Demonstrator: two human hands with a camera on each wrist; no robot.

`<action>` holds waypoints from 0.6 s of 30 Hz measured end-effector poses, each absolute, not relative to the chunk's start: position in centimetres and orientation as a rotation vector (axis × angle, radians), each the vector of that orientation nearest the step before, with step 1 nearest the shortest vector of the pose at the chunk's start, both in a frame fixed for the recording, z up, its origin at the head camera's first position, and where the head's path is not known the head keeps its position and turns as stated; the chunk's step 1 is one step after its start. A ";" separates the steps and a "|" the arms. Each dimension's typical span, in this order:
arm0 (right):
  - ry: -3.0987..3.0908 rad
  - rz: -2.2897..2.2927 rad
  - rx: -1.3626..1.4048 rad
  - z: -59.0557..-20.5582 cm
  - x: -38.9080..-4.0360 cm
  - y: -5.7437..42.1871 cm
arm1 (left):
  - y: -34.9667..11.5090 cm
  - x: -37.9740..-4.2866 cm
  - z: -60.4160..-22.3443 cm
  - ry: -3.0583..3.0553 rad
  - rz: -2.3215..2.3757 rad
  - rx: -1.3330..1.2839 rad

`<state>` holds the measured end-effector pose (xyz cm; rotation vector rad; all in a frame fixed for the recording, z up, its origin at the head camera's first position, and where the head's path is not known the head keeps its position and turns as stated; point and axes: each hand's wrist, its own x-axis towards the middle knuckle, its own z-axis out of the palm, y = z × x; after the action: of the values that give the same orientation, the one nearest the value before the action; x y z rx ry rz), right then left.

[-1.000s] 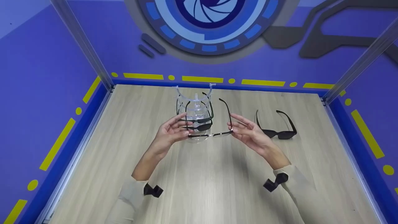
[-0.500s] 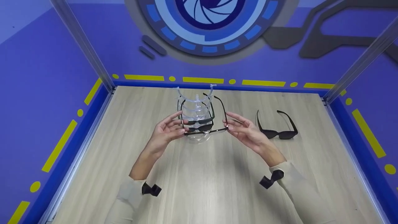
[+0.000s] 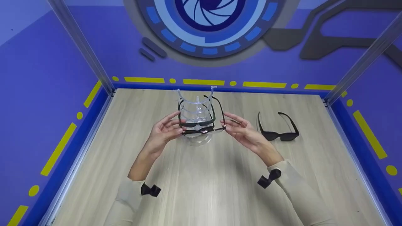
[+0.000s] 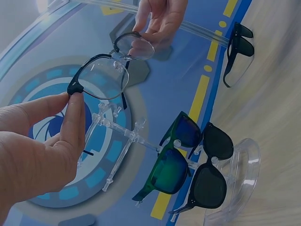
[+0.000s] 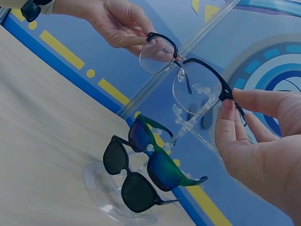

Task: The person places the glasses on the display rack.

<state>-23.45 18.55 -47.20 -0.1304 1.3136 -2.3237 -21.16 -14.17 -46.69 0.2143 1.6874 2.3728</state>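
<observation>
We note both hands gripping: left hand (image 3: 160, 136) and right hand (image 3: 247, 136) each pinch one end of the glasses (image 4: 103, 77), temples pointing away from the person. They are held up near the stand (image 3: 198, 107); contact, we cannot tell. Green sunglasses (image 4: 170, 169) and black sunglasses (image 4: 210, 186) sit on it; another pair (image 3: 284, 136) lies rightward.

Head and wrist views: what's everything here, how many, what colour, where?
table: one, pale wood, centre
display stand: one, clear, on table
clear glasses: one, black upper rims, held near stand
green sunglasses: one, green frame, on stand
black sunglasses: two, black, one on stand, one on table
walls: three, mostly blue, around table
metal posts: two, silver, back corners
wrist mounts: two, black, at wrists
sleeves: two, beige, on forearms
left hand: one, bare, pinching clear glasses
right hand: one, bare, pinching clear glasses
</observation>
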 end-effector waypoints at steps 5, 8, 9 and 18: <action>1.343 -2.317 -0.117 -47.2 -24.0 18.1 | -14.4 -21.6 -46.7 1.681 2.381 0.188; 1.361 -2.314 -0.109 -47.3 -24.3 17.9 | -14.5 -21.9 -46.8 1.689 2.381 0.173; 1.366 -2.315 -0.107 -47.3 -24.5 17.8 | -14.5 -22.0 -46.8 1.691 2.384 0.166; 1.393 -2.313 -0.087 -47.7 -26.1 17.1 | -14.8 -23.6 -47.3 1.749 2.381 0.093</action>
<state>-26.09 17.07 -47.68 -0.0870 1.3928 -2.3126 -23.58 -14.81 -47.27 0.0925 1.7491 2.3814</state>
